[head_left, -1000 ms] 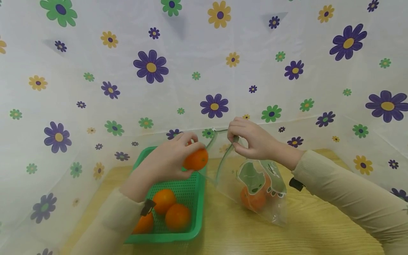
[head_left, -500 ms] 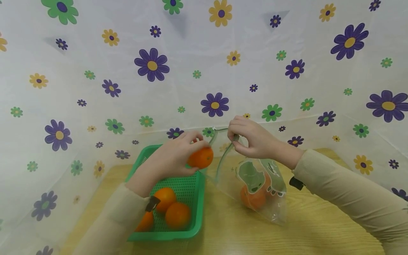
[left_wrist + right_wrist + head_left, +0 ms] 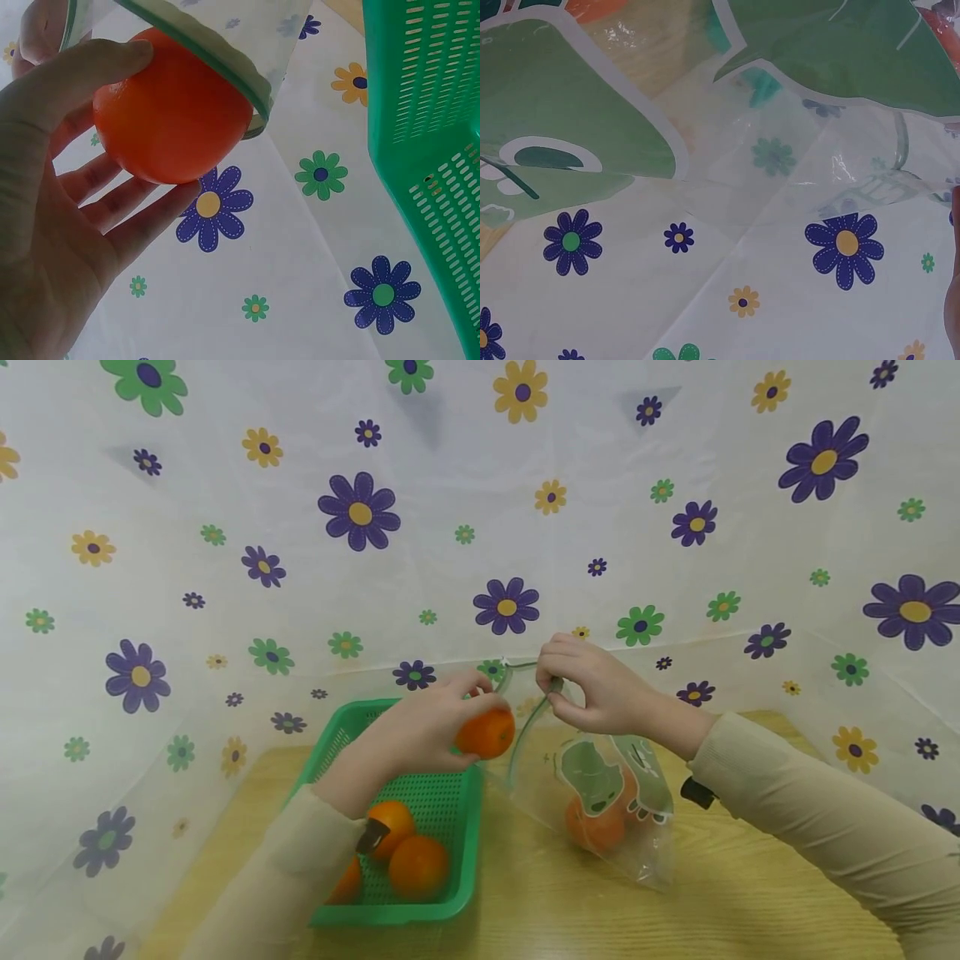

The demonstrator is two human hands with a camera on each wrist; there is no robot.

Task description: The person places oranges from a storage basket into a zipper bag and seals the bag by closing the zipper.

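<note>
My left hand [image 3: 435, 722] holds an orange [image 3: 489, 733] at the mouth of a clear zip bag [image 3: 540, 777]. In the left wrist view, thumb and fingers curve round the orange [image 3: 176, 112], whose far side sits just inside the green-edged bag opening [image 3: 225, 64]. My right hand [image 3: 596, 685] pinches the bag's upper rim and holds the mouth apart. Oranges [image 3: 596, 825] lie at the bottom of the bag, partly hidden by its green printed pattern [image 3: 592, 777]. In the right wrist view the bag's printed side [image 3: 577, 97] fills the upper part; only a sliver of hand shows.
A green perforated basket [image 3: 453, 906] stands on the wooden table [image 3: 555, 918] under my left forearm. Several oranges [image 3: 418, 868] sit in it, one partly covered by the sleeve. A white flower-patterned sheet [image 3: 420, 568] rises behind and at both sides.
My left hand has carried the orange rightward, from above the basket to the bag's mouth. My right hand and the bag have stayed nearly still.
</note>
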